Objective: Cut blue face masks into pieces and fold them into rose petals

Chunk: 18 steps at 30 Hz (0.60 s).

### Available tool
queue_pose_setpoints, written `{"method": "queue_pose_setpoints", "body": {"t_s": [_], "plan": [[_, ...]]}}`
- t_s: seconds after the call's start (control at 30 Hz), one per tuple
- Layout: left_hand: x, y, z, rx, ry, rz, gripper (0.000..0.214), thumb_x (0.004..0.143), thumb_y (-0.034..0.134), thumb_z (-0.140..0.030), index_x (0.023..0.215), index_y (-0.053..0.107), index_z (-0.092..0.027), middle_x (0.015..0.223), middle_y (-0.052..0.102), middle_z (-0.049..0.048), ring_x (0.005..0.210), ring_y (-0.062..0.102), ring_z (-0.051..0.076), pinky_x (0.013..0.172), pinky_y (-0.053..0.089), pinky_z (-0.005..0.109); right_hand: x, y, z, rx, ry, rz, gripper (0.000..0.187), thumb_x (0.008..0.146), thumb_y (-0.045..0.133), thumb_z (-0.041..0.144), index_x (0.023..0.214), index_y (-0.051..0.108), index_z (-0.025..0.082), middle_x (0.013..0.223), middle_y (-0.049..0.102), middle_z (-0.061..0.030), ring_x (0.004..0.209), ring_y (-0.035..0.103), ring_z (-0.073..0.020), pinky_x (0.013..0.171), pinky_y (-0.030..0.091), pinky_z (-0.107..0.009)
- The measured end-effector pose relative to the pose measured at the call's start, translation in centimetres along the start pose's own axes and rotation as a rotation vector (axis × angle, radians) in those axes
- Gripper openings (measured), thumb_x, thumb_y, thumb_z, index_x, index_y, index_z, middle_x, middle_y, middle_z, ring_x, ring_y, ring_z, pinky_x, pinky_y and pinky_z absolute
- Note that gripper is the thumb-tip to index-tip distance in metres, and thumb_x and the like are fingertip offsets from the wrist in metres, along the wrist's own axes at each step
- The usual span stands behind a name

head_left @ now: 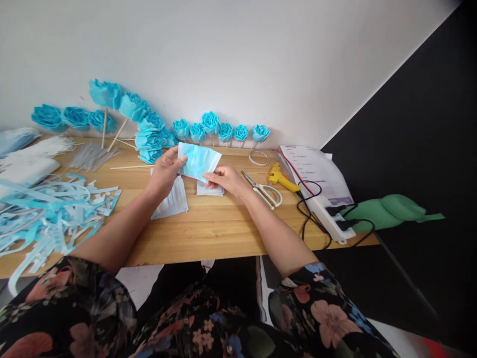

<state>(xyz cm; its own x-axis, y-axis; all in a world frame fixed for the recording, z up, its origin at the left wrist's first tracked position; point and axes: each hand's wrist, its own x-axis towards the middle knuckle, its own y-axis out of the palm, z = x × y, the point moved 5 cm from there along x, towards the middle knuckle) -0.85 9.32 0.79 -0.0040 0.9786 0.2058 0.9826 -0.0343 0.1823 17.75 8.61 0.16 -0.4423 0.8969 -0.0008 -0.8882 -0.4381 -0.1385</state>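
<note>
Raised over the table is a light blue sheet of face-mask fabric (198, 160), flat and roughly rectangular. My left hand (168, 168) pinches its left edge, thumb on the near face. My right hand (225, 179) grips its lower right corner between thumb and fingers. Under my left hand lies a pale pleated mask piece (172, 201), partly hidden. A small whitish folded piece (209, 189) rests below my right hand. White-handled scissors (265, 190) lie just right of that hand.
Blue fabric flowers on sticks (210, 123) line the wall. At left are cut strips (52, 214) and thin clear strips (91, 156). To the right are a tape roll (259, 157), yellow glue gun (281, 177), printed paper (316, 169) and a power strip (331, 219) with black cords.
</note>
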Motion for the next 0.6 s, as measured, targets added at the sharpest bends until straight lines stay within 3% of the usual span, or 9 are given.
{"method": "queue_pose_setpoints", "body": {"t_s": [0.17, 0.27, 0.47, 0.6], "plan": [[-0.4, 0.7, 0.2, 0.069, -0.031, 0.071, 0.052, 0.073, 0.081, -0.04, 0.118, 0.071, -0.018, 0.081, 0.072, 0.0035, 0.064, 0.063, 0.017, 0.058, 0.052, 0.028, 0.2, -1.2, 0.5, 0.164, -0.099, -0.152, 0.056, 0.072, 0.069, 0.072, 0.089, 0.071, 0.018, 0.081, 0.069, -0.0004, 0.076, 0.062, -0.0135, 0.071, 0.05, -0.025], [-0.4, 0.7, 0.4, 0.093, -0.04, 0.091, 0.054, 0.07, 0.083, -0.039, 0.119, 0.071, -0.018, 0.088, 0.075, 0.005, 0.071, 0.068, 0.02, 0.065, 0.057, 0.031, 0.3, -1.6, 0.3, 0.113, -0.137, -0.22, 0.047, 0.073, 0.073, 0.064, 0.084, 0.07, 0.018, 0.077, 0.066, 0.0008, 0.073, 0.058, -0.0125, 0.069, 0.045, -0.023], [-0.2, 0.0, -0.3, 0.14, 0.04, -0.02, 0.058, 0.074, 0.081, -0.037, 0.128, 0.068, -0.019, 0.109, 0.075, 0.0086, 0.095, 0.07, 0.024, 0.078, 0.057, 0.03, -0.1, -0.7, 0.7, 0.043, -0.116, -0.118, 0.044, 0.078, 0.07, 0.061, 0.075, 0.066, 0.018, 0.07, 0.058, 0.0023, 0.069, 0.05, -0.0111, 0.065, 0.039, -0.023], [-0.9, 1.0, -0.7, 0.211, -0.016, 0.094, 0.063, 0.072, 0.083, -0.038, 0.131, 0.068, -0.021, 0.097, 0.075, 0.0068, 0.082, 0.07, 0.023, 0.072, 0.057, 0.03, -0.4, -0.3, 1.0, 0.049, -0.119, -0.088, 0.046, 0.084, 0.063, 0.064, 0.075, 0.063, 0.018, 0.072, 0.055, 0.0017, 0.07, 0.049, -0.0115, 0.065, 0.039, -0.023]]}}
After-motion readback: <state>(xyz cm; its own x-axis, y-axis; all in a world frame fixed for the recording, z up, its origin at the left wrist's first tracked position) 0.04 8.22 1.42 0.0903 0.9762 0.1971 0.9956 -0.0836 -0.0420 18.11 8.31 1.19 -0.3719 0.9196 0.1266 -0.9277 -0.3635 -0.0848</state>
